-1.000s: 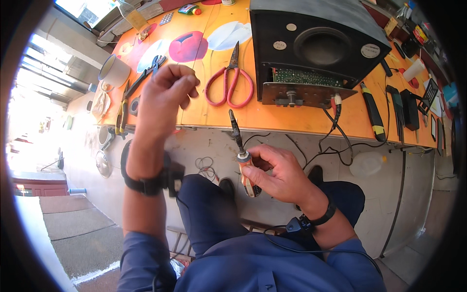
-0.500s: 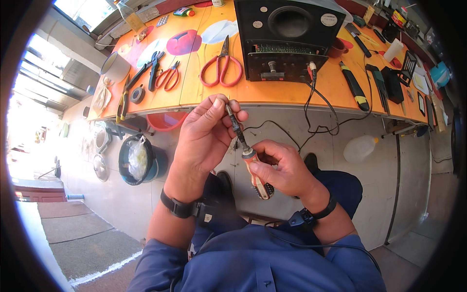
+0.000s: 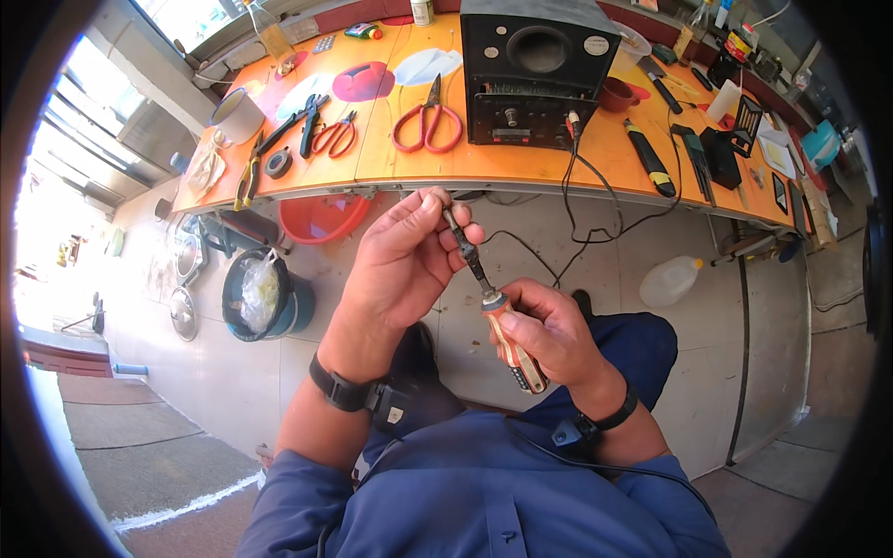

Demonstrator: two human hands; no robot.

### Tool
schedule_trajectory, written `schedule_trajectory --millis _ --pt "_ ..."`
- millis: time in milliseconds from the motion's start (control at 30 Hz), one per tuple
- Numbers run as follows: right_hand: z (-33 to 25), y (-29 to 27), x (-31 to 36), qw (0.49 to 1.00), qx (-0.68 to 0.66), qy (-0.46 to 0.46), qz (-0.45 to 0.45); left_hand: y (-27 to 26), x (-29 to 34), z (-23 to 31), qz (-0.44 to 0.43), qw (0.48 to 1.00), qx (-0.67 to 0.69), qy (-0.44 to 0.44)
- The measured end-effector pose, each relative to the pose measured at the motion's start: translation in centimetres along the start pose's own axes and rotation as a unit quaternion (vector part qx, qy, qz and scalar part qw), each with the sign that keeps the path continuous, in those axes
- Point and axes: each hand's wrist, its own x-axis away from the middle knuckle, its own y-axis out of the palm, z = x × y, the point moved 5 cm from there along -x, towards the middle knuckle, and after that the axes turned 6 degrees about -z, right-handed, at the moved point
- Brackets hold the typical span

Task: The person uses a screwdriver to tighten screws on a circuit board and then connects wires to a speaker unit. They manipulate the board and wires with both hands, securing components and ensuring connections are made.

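Observation:
A screwdriver (image 3: 517, 352) with a red-orange and cream handle is held between my two hands above my lap. My right hand (image 3: 558, 333) is closed around the upper part of its handle, with the thumb along the side. With thumb and fingers closed, my left hand (image 3: 395, 256) pinches the far end of its metal shaft, hiding the tip. Dark, rough material, perhaps tape or grime, covers the middle of the shaft. Beyond my hands, a black speaker box (image 3: 535, 70) stands on the orange table (image 3: 307, 172), its lower panel leaning outward and a circuit board showing behind it.
Red-handled scissors (image 3: 428, 121), small pliers (image 3: 335, 135) and black tape (image 3: 278, 164) lie on the table's left. To the right are a yellow-black cutter (image 3: 649, 158) and hanging cables (image 3: 595, 200). Below stand a lined bucket (image 3: 296, 307), a red basin (image 3: 321, 219) and a plastic jug (image 3: 670, 282).
My view has shifted slightly, showing more of the speaker's top. Both hands and the screwdriver sit a little farther right in the picture, with the same grip.

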Motion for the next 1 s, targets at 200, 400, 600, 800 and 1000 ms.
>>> schedule_trajectory --millis 200,400,600,800,1000 --pt "-0.4 0.7 0.5 1.0 -0.001 -0.008 -0.007 0.8 0.5 0.3 -0.019 1.0 0.0 0.005" --pt "-0.1 0.9 1.0 0.998 -0.046 0.032 -0.015 0.9 1.0 0.9 -0.044 0.998 -0.035 0.006" --pt "0.3 1.4 1.2 0.986 -0.153 0.051 -0.049 0.9 1.2 1.2 -0.059 0.997 -0.048 -0.004" --pt "0.7 1.7 1.4 0.977 -0.196 0.06 -0.064 1.1 1.4 0.5 -0.078 0.997 -0.016 -0.005" --pt "1.1 1.8 1.5 1.0 -0.027 -0.002 -0.002 0.8 1.5 0.3 -0.056 0.997 -0.061 0.011"
